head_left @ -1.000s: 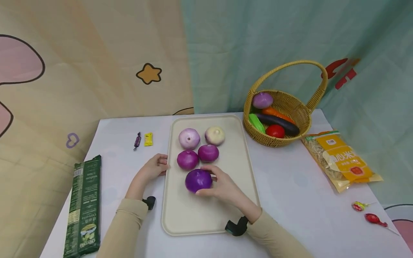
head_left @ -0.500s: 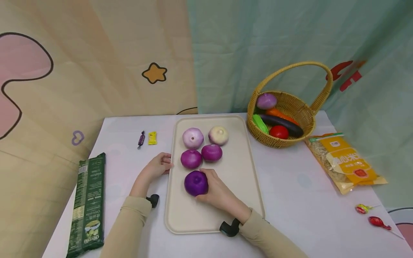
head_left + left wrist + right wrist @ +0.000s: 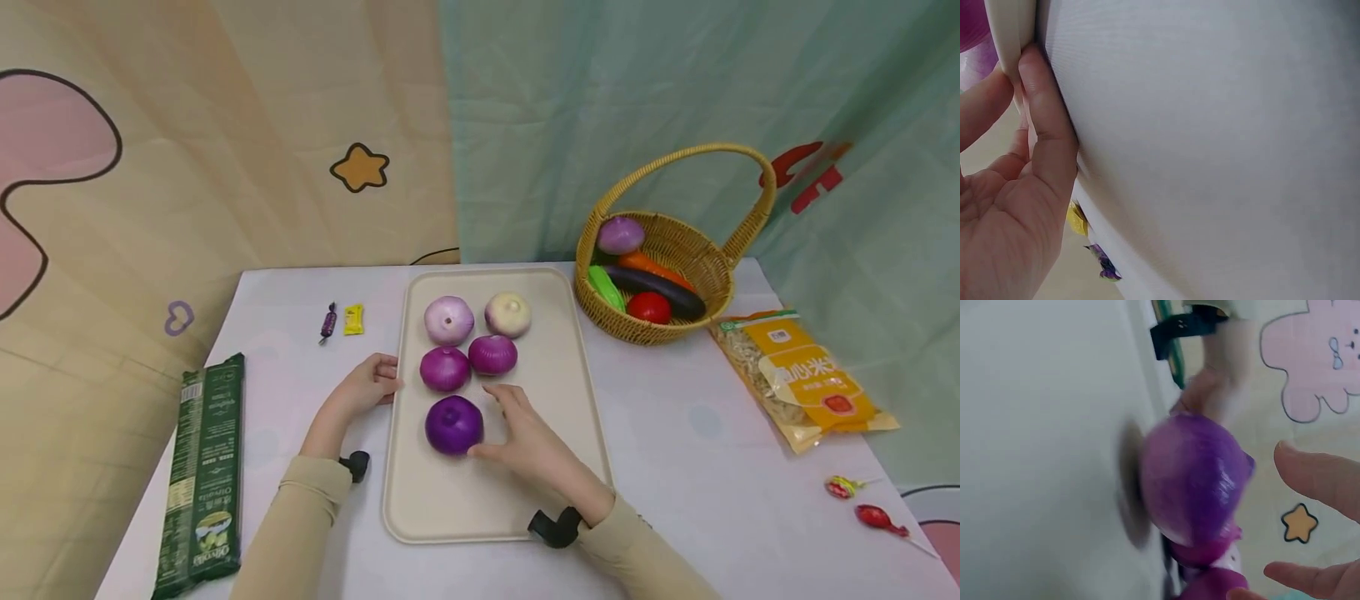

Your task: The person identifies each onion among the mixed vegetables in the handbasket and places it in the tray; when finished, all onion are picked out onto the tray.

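Observation:
A cream tray [image 3: 555,400] lies on the white table. On it a dark purple onion [image 3: 453,425] sits nearest me, behind it two lighter purple onions [image 3: 445,369] and two pale ones [image 3: 448,320]. My right hand [image 3: 517,433] lies just right of the dark onion with fingers spread, thumb close to it, gripping nothing. In the right wrist view the dark purple onion [image 3: 1191,478] stands apart from my fingers [image 3: 1319,478]. My left hand [image 3: 367,385] holds the tray's left rim [image 3: 1013,31], fingers curled on the edge.
A wicker basket [image 3: 667,275] at the back right holds an onion, carrot, aubergine, tomato and a green vegetable. A yellow packet [image 3: 806,375] and two lollipops [image 3: 862,500] lie right. A green pasta packet [image 3: 202,475] lies left; two small sweets [image 3: 341,321] behind.
My right hand has let go of the dark purple onion and opened, drawing slightly right; the onion stays on the tray. My left hand has kept its hold.

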The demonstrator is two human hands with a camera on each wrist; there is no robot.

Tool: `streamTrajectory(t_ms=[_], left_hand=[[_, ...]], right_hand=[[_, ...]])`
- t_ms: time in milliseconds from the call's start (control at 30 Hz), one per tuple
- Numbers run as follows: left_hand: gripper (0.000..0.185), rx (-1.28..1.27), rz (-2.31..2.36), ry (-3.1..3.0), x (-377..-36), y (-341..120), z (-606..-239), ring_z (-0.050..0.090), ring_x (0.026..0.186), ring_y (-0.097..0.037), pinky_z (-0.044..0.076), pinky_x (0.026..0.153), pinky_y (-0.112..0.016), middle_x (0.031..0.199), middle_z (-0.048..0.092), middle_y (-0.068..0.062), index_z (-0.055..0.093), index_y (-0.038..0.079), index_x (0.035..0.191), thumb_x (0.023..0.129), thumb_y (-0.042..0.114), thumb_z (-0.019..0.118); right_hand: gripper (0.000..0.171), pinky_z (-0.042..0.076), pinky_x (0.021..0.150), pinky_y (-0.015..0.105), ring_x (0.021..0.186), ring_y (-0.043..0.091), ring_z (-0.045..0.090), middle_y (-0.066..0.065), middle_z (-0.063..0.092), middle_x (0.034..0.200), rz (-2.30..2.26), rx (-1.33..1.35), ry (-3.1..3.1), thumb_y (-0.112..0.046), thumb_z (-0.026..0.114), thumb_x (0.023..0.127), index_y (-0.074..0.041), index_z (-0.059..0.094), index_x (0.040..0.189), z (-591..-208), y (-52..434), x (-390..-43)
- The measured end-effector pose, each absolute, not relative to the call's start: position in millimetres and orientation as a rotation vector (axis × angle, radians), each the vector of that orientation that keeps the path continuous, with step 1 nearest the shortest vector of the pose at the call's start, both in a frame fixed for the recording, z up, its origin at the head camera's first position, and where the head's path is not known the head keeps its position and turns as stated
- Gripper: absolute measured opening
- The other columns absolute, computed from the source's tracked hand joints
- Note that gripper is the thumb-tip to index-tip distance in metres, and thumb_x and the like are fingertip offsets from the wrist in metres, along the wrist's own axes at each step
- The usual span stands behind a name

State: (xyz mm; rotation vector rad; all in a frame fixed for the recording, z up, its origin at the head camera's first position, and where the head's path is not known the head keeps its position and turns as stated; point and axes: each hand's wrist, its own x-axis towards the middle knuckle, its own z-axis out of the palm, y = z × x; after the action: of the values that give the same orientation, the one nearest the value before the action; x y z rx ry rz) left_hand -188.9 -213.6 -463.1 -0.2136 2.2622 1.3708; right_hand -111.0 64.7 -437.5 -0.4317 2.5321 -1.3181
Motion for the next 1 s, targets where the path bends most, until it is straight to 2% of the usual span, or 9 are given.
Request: streamTrajectory(t_ms=[200, 333, 500, 667, 833, 1000], left_hand=[[0.043, -0.226, 1.364, 2.278, -188.5, -214.5, -462.3, 0.057, 0.097, -0.018, 0.059, 0.086, -0.031, 0.114, 0.051, -0.015, 0.039, -0.003, 0.138, 0.099, 0.005, 0.055], [0.044, -0.23, 1.363, 2.283, -187.4, -214.4, -462.3, 0.057, 0.097, -0.018, 0.059, 0.085, -0.031, 0.114, 0.051, -0.015, 0.039, -0.003, 0.139, 0.098, 0.006, 0.055], [0.045, -0.214, 1.368, 2.304, -186.2, -214.8, -461.8, 0.058, 0.097, -0.019, 0.06, 0.085, -0.032, 0.114, 0.051, -0.017, 0.039, -0.005, 0.139, 0.098, 0.004, 0.055], [0.044, -0.203, 1.381, 2.299, -186.6, -213.7, -464.5, 0.057, 0.096, -0.019, 0.06, 0.084, -0.031, 0.112, 0.051, -0.016, 0.04, -0.005, 0.138, 0.097, 0.003, 0.055], [0.043, -0.195, 1.377, 2.299, -185.7, -212.0, -464.8, 0.058, 0.094, -0.019, 0.06, 0.083, -0.031, 0.111, 0.052, -0.016, 0.041, -0.006, 0.136, 0.097, 0.002, 0.055], [0.042, -0.196, 1.386, 2.3, -185.0, -211.8, -465.4, 0.058, 0.092, -0.018, 0.06, 0.082, -0.031, 0.108, 0.052, -0.015, 0.041, -0.007, 0.135, 0.096, 0.002, 0.056]], right_hand=[[0.057, 0.045, 0.109, 0.048, 0.133, 0.036, 0.047, 0.018, 0.05, 0.142, -1.554, -0.318, 2.54, -0.02, 0.072, 0.09, -0.002, 0.049, 0.139, -401.9, 119.4, -149.6], [0.05, 0.044, 0.11, 0.049, 0.133, 0.034, 0.048, 0.02, 0.052, 0.141, -1.643, -0.14, 2.669, -0.023, 0.066, 0.095, 0.0, 0.051, 0.137, -381.7, 166.1, -187.6], [0.056, 0.044, 0.11, 0.046, 0.133, 0.031, 0.047, 0.016, 0.053, 0.14, -1.666, 0.102, 2.843, -0.038, 0.065, 0.094, -0.004, 0.052, 0.137, -366.0, 212.2, -238.6], [0.061, 0.043, 0.109, 0.043, 0.132, 0.028, 0.046, 0.015, 0.052, 0.142, -1.676, 0.252, 2.962, -0.043, 0.066, 0.091, -0.006, 0.052, 0.138, -361.5, 243.3, -285.0], [0.065, 0.04, 0.111, 0.042, 0.131, 0.03, 0.045, 0.018, 0.05, 0.142, -1.689, 0.285, 2.955, -0.04, 0.066, 0.091, -0.002, 0.049, 0.14, -363.3, 255.1, -315.3], [0.072, 0.036, 0.114, 0.049, 0.137, 0.036, 0.039, 0.021, 0.042, 0.149, -1.603, 0.182, 2.916, -0.039, 0.067, 0.091, 0.0, 0.041, 0.146, -370.8, 256.9, -334.6]])
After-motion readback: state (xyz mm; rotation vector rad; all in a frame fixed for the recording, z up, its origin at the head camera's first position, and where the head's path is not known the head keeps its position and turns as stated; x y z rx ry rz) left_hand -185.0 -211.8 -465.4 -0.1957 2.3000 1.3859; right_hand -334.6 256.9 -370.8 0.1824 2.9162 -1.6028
